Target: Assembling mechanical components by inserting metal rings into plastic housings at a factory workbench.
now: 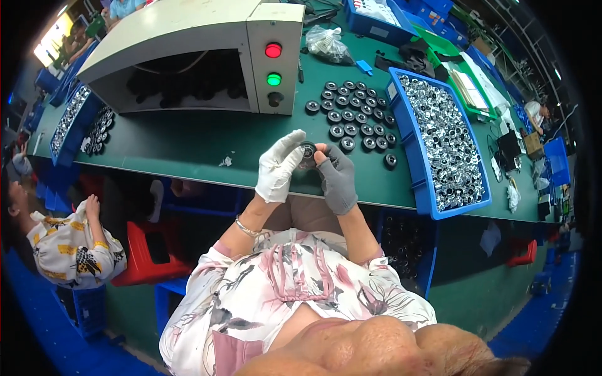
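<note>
Between my two hands, just above the front edge of the green table, is a small round black wheel with a shiny centre. My left hand, in a white glove, grips it from the left with thumb and fingers. My right hand, in a grey glove with bare fingertips, pinches its right side. Several similar black wheels with shiny centres lie in loose rows on the table beyond my right hand. To their right stands a blue bin filled with small shiny metal parts.
A cream machine with an open front, a red and a green button stands at the back left. A clear plastic bag lies beyond the wheels. Another blue bin stands far left. A person sits near a red stool.
</note>
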Available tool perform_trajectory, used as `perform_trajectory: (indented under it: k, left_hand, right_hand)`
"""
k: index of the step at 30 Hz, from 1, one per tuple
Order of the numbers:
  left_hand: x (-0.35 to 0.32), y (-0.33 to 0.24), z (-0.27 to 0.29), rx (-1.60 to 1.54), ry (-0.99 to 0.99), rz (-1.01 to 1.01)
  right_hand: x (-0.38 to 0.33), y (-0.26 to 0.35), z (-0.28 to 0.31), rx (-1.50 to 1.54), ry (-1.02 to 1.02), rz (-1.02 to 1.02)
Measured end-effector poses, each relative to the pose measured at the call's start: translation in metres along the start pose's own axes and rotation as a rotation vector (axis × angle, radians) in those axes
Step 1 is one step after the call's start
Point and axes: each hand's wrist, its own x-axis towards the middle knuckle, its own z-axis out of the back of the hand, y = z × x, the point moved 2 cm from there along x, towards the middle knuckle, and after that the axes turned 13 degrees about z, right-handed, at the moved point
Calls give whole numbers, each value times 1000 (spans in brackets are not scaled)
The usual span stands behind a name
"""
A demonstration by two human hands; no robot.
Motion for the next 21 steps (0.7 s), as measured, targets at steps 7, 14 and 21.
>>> perform_trajectory:
  k: [7,14,21]
  left_hand:
    - [-9,-4,-11,154,-55,62]
    - [-12,10,-10,23,-101,21]
    - [-9,-1,-7,199,-135,-34]
  right_hand:
    - [11,14,1,-320,152,70]
    - [2,13,-13,-360,126,224]
    - [-5,11,-20,-603,167,535]
